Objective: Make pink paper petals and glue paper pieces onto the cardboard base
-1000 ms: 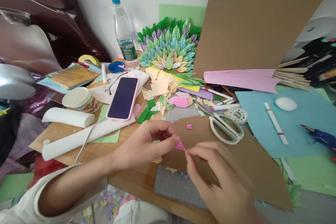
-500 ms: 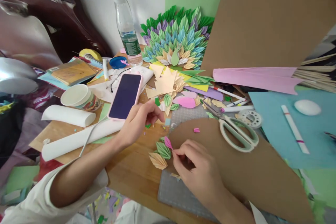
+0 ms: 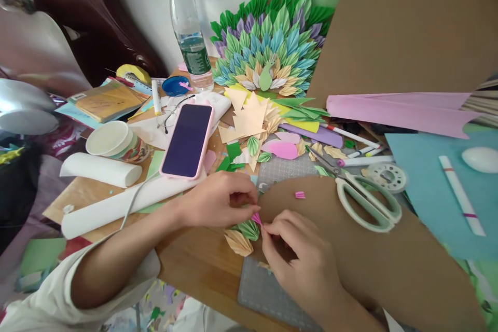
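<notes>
Between my two hands is a small pleated pink paper leaf (image 3: 256, 218). My left hand (image 3: 223, 199) pinches its upper left end, and my right hand (image 3: 301, 254) pinches its lower tip between thumb and forefinger. Just below my left fingertips lie a green pleated leaf (image 3: 249, 230) and a pale orange one (image 3: 238, 243). Under my right hand is a brown rounded board (image 3: 350, 264), partly over a grey mat (image 3: 254, 280). A tiny pink scrap (image 3: 300, 195) rests on the board, left of the white-handled scissors (image 3: 368, 202).
A phone (image 3: 187, 140) lies beyond my left hand, with a paper bowl (image 3: 112, 141) and white rolls to its left. A bottle (image 3: 190, 36) stands by the wall, beside a paper peacock (image 3: 268, 46). Markers and a blue sheet (image 3: 428, 187) are at the right.
My left hand has moved down and right from above the table and has closed on the pink leaf. My right hand still holds the leaf's tip. The view has shifted slightly.
</notes>
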Demonstrator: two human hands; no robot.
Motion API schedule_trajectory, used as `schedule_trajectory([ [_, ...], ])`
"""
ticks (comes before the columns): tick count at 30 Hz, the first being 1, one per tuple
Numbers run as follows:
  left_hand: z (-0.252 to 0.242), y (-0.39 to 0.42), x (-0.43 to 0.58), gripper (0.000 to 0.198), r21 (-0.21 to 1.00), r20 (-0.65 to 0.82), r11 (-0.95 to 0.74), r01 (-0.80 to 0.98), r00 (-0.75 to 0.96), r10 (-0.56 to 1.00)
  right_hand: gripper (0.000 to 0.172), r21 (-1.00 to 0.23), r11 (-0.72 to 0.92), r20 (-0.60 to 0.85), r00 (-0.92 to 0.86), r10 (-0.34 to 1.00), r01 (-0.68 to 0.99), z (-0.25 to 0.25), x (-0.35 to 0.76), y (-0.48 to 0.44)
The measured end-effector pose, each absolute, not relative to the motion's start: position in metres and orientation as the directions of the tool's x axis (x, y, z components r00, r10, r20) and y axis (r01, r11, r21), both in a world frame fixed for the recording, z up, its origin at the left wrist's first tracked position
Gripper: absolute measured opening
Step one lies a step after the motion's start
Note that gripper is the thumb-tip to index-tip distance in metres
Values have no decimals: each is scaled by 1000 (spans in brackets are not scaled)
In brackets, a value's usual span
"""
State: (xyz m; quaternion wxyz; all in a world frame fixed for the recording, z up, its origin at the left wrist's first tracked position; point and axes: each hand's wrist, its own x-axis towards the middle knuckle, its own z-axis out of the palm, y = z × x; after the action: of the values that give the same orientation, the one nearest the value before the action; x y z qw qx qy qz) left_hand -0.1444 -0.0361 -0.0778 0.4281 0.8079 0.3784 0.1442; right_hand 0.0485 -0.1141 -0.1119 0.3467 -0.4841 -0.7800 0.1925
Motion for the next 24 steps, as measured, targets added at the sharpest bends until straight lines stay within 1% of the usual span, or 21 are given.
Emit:
schedule_trajectory([
  [4, -79, -35, -145, 11, 784, -119, -356, 509, 685, 718, 18, -617, 457, 347, -300, 889, 640, -112, 48, -114],
  [8, -81, -34, -144, 10, 765, -143, -353, 538, 678, 721, 10, -601, 445, 344, -287, 894, 664, -114, 47, -113],
  [11, -83, -33, -144, 8, 764, -142, -357, 537, 681, 719, 12, -589, 447, 349, -287, 892, 673, -116, 46, -113],
  [13, -82, -31, -144, 9, 759, -120, -380, 528, 688, 716, 16, -584, 449, 354, -285, 891, 676, -117, 46, -113],
  [17, -72, -30, -147, 12, 712, -12, -480, 513, 692, 722, 17, -572, 448, 373, -268, 888, 687, -119, 45, -114],
  [19, -64, -32, -148, 13, 642, 21, -570, 512, 732, 681, 17, -563, 451, 384, -264, 885, 693, -120, 45, -114],
  [20, -61, -34, -148, 14, 586, 32, -632, 507, 764, 644, 18, -559, 453, 390, -262, 883, 695, -120, 44, -114],
  [22, -55, -39, -146, 14, 436, 38, -758, 486, 831, 555, 18, -550, 461, 404, -261, 877, 697, -121, 43, -114],
  [24, -52, -43, -142, 15, 289, 30, -843, 453, 876, 481, 19, -541, 465, 419, -256, 871, 700, -121, 43, -115],
])
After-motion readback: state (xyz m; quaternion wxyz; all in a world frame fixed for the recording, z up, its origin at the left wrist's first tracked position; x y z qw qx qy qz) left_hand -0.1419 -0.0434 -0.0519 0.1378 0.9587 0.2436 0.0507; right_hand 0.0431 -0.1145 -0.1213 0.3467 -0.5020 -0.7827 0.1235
